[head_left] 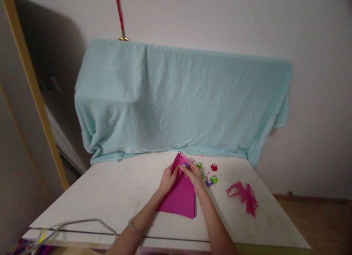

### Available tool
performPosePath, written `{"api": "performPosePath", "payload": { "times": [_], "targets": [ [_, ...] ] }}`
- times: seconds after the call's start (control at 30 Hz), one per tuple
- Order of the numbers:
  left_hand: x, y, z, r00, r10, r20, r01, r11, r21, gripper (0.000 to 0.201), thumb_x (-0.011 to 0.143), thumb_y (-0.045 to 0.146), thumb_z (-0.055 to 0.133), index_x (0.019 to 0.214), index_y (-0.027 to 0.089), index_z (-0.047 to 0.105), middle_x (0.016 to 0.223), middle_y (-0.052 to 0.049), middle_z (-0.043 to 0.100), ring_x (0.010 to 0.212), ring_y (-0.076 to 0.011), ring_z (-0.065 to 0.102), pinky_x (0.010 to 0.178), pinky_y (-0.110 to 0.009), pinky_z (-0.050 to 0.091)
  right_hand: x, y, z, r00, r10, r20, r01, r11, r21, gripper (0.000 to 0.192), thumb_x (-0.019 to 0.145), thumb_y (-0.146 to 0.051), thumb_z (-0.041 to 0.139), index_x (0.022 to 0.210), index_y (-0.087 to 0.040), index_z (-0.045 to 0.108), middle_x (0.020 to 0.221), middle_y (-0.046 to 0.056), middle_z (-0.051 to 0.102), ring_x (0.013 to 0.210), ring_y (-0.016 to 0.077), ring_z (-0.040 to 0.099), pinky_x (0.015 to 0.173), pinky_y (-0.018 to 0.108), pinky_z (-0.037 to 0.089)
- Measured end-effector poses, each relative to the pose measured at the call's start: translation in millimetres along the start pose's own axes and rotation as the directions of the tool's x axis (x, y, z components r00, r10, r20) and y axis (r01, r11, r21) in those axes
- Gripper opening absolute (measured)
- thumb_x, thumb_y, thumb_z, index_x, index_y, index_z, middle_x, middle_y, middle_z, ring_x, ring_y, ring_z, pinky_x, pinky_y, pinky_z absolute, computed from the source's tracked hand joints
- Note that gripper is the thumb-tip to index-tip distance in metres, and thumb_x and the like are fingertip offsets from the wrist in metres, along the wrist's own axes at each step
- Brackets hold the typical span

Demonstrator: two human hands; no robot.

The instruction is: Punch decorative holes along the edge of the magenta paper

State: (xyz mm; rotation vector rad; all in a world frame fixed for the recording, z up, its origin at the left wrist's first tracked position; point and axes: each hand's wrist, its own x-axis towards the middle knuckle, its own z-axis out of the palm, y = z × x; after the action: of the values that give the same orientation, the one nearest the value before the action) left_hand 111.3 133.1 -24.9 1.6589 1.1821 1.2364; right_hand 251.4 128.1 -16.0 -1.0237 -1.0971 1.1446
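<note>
- Magenta paper sheet (180, 196) lies flat on the white table (110, 189), centre; thin, light, floppy, creases easily. Best gripped at an edge or corner.
- Left hand (168, 179) pinches the sheet's far corner.
- Right hand (194, 174) grasps a small purple punch (186, 166) at that same edge.
- Spare punches (211, 179) and paper strips (244, 194) sit right of the sheet, near the right forearm.
- Blue towel (178, 101) drapes something behind.

Both bare forearms reach toward 12 o'clock, left hand (167, 178) and right hand (194, 174) nearly meeting, fingers curled in pinches.
</note>
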Motion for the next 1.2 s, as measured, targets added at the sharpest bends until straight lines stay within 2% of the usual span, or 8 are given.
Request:
{"api": "performPosePath", "payload": {
  "times": [0.13,0.3,0.5,0.97,1.2],
  "targets": [
    [-0.5,-0.7,0.5,1.0,0.012,0.003,-0.012,1.0,-0.005,0.038,0.088,0.045,0.045,0.083,0.012,0.063,0.067,-0.003,0.062,0.062,-0.0167,0.054,0.06,-0.025,0.04,-2.0,-0.7,0.3,1.0,0.015,-0.008,-0.015,1.0,0.01,0.034,0.064,-0.045,0.075,0.079,-0.017,0.064,0.068,0.001,0.061,0.056,0.0111,0.047,0.048,0.023,0.031],
    [0.4,-2.4,1.7,0.999,0.052,-0.003,-0.052,0.998,0.028,0.039,0.089,0.045,0.043,0.08,0.012,0.062,0.07,-0.003,0.063,0.064,-0.0163,0.054,0.061,-0.024,0.039,-0.1,1.5,-0.7,0.998,0.051,0.027,-0.051,0.999,0.014,0.033,0.067,-0.048,0.072,0.075,-0.018,0.061,0.055,-0.004,0.051,0.047,0.0082,0.038,0.043,0.021,0.024],
    [2.0,-6.4,2.7,0.998,0.053,-0.025,-0.051,0.997,0.057,0.04,0.089,0.045,0.042,0.073,0.013,0.059,0.068,-0.003,0.061,0.064,-0.0159,0.053,0.06,-0.023,0.038,-0.1,1.8,0.5,0.996,0.071,0.062,-0.073,0.997,0.032,0.031,0.07,-0.048,0.07,0.073,-0.019,0.058,0.052,-0.006,0.048,0.044,0.0074,0.034,0.041,0.021,0.019],
    [0.8,1.8,1.0,0.997,0.029,-0.071,-0.03,0.999,-0.012,0.038,0.089,0.045,0.043,0.077,0.013,0.06,0.072,-0.003,0.063,0.066,-0.0162,0.053,0.064,-0.024,0.04,-3.9,0.3,2.1,0.994,0.07,0.082,-0.069,0.997,-0.02,0.029,0.073,-0.046,0.068,0.077,-0.019,0.06,0.054,-0.005,0.051,0.047,0.0091,0.04,0.042,0.021,0.022],
    [1.0,-1.1,1.2,0.995,0.048,-0.082,-0.049,0.999,-0.012,0.036,0.089,0.043,0.043,0.078,0.013,0.06,0.071,-0.002,0.062,0.067,-0.0161,0.052,0.065,-0.024,0.04,-3.2,0.7,2.2,0.993,0.091,0.073,-0.09,0.996,-0.013,0.031,0.072,-0.049,0.067,0.081,-0.019,0.061,0.054,-0.005,0.051,0.046,0.009,0.04,0.041,0.021,0.023]
  ]
}}
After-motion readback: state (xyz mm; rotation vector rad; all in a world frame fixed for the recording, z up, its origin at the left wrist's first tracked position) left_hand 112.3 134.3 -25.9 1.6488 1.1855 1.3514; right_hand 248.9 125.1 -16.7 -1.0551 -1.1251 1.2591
